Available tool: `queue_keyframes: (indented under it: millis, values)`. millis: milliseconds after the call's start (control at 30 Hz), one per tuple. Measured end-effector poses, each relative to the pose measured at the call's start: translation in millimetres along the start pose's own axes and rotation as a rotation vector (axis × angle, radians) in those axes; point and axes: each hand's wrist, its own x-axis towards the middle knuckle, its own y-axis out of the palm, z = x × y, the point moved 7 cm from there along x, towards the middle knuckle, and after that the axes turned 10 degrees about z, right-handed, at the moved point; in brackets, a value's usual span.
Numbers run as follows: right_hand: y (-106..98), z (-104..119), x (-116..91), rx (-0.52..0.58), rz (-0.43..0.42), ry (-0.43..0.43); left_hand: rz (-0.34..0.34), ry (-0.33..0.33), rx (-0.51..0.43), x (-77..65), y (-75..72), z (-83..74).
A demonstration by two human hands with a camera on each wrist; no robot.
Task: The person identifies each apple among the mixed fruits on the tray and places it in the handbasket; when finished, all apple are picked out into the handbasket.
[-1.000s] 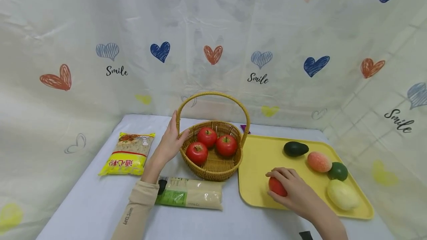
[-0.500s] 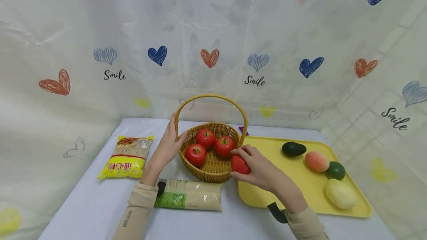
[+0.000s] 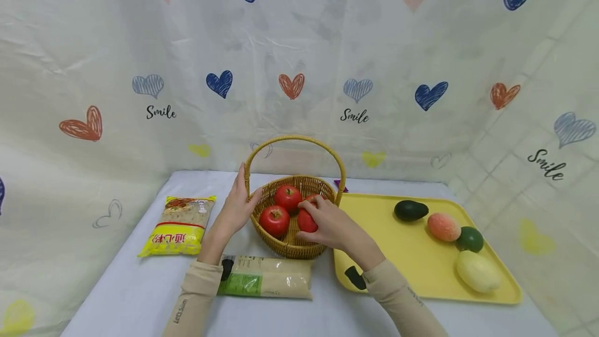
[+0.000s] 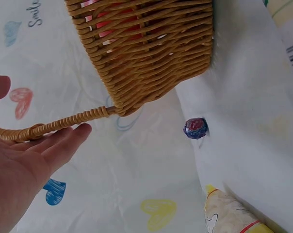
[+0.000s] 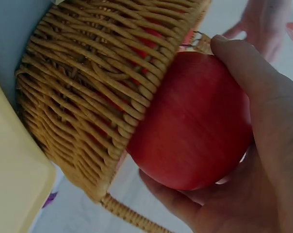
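My right hand [image 3: 329, 222] grips a red apple [image 5: 195, 121], thumb on one side and fingers round the other. The apple is at the rim of the wicker basket [image 3: 287, 248], partly over its inside. Several red apples [image 3: 274, 220] sit in the basket, and one is mostly hidden behind my right hand. My left hand [image 3: 234, 209] is at the left side of the basket's tall handle [image 3: 295, 137]. Its fingers lie straight along the handle [image 4: 64, 124] in the left wrist view, with the thumb held apart.
On the right a yellow tray [image 3: 374, 248] bears an avocado [image 3: 411, 210], a pinkish-orange fruit [image 3: 443, 227], a dark green fruit [image 3: 470, 239] and a pale yellow fruit [image 3: 477, 271]. A pasta bag [image 3: 178, 227] lies at left, a long food packet [image 3: 267, 277] in front. A purple wrapped piece [image 4: 195, 128] lies behind the basket.
My right hand has carried the apple from the yellow tray leftward to the basket. My left hand has stayed at the handle. The view has tilted up slightly.
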Motion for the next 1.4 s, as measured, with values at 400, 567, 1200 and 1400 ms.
queue_keyframes:
  millis: [400, 567, 1200, 1400]
  values:
    - [19.9, 11.3, 48.0, -0.196, 0.228, -0.016, 0.005, 0.014, -0.001, 0.7, -0.4, -4.1]
    - [21.8, 12.6, 58.2, -0.222, 0.310, 0.009, 0.007, 0.009, -0.004, 0.3, -0.5, -3.9]
    - [49.2, 12.2, 68.6, -0.390, 0.482, 0.066, 0.001, -0.016, -0.002, -1.3, 0.6, 2.4]
    - [54.5, 13.1, 70.4, -0.401, 0.484, 0.084, -0.004, -0.005, 0.001, -1.5, -0.3, 2.9]
